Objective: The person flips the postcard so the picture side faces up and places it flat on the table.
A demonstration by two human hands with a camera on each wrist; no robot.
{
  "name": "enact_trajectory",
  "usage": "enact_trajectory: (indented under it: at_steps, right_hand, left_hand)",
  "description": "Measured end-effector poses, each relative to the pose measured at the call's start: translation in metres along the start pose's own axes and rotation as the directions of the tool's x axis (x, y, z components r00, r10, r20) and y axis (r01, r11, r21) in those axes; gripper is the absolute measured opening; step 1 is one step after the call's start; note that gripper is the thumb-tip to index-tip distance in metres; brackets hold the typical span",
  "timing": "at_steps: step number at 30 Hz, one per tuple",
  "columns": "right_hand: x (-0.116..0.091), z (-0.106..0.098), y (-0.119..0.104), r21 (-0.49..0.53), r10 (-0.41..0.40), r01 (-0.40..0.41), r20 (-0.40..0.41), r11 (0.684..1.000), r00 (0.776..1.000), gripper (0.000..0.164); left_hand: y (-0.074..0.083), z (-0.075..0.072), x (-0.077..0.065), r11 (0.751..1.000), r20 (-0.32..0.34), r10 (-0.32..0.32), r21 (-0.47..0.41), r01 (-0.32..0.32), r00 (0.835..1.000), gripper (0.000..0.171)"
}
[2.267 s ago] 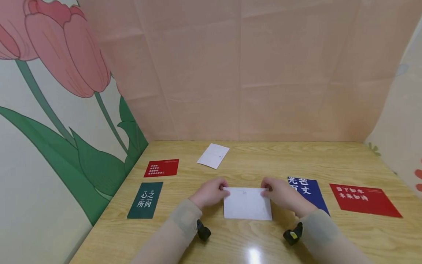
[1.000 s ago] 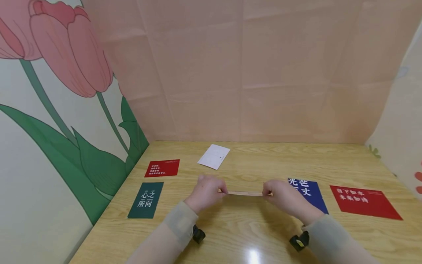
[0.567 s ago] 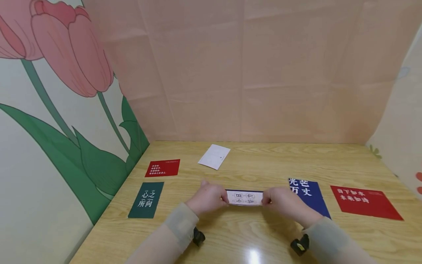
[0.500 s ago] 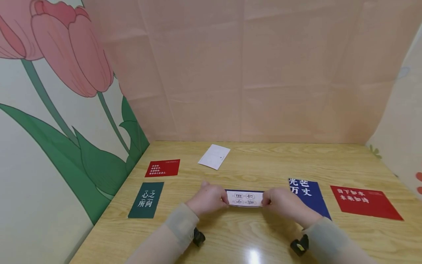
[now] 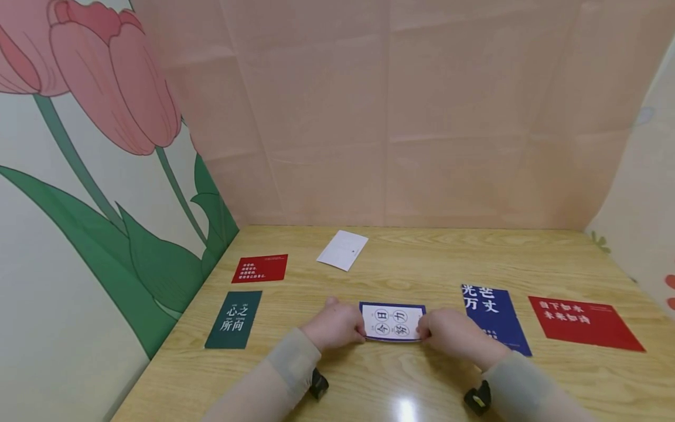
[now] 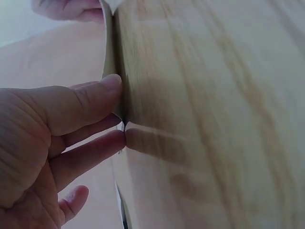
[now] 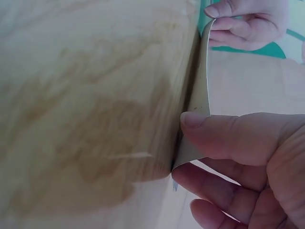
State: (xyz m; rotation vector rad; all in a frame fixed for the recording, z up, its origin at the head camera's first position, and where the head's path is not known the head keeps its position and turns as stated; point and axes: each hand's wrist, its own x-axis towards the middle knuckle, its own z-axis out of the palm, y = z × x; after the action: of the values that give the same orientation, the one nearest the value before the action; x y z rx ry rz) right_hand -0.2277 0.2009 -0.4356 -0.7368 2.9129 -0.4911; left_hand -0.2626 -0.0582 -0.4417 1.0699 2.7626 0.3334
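Observation:
A blue-bordered white postcard [image 5: 392, 322], printed with circled characters, lies face up between my hands at the middle of the table. My left hand [image 5: 334, 325] pinches its left end near the front corner, and my right hand [image 5: 448, 332] pinches the right end. In the left wrist view, the left thumb [image 6: 102, 93] presses the near side of the bowed card. The right wrist view has the card [image 7: 199, 100] nearly edge-on, curving slightly, its lower edge touching or just above the wood. The fingers behind it are partly hidden.
Left on the wooden table [image 5: 411, 258] are a red postcard [image 5: 271, 269] and a green postcard [image 5: 245, 334]. A white-side-up card [image 5: 343, 250] lies farther back. To the right are a blue postcard [image 5: 501, 322] and another red postcard [image 5: 585, 331].
The card showed its plain white side at first. Both hands have tipped it over, through edge-on, to its printed face, then moved down toward me as it flattened. The other cards stay put.

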Motion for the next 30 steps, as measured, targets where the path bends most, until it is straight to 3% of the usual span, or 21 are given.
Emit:
enact_trajectory:
  at_steps: [13, 21, 27, 30]
  right_hand:
    - [-0.003, 0.001, -0.007, 0.018, 0.067, -0.067, 0.017, 0.998, 0.998, 0.021]
    - [-0.007, 0.003, -0.006, -0.020, -0.028, 0.028, -0.002, 0.999, 1.000, 0.015]
    - [-0.010, 0.006, -0.010, -0.050, -0.117, 0.115, -0.037, 0.992, 0.992, 0.010]
    - [-0.011, 0.009, -0.016, -0.103, -0.143, 0.138, -0.043, 0.985, 0.989, 0.010]
  left_hand:
    - [0.000, 0.004, 0.000, 1.000, 0.021, 0.001, 0.015, -0.001, 1.000, 0.004]
    - [0.001, 0.006, -0.002, 0.995, -0.029, 0.021, 0.097, -0.018, 0.999, 0.012]
    - [0.004, 0.004, 0.000, 0.992, -0.033, -0.026, 0.119, 0.030, 0.999, 0.013]
    - [0.007, 0.003, 0.000, 0.984, -0.034, -0.044, 0.171, 0.049, 0.998, 0.012]
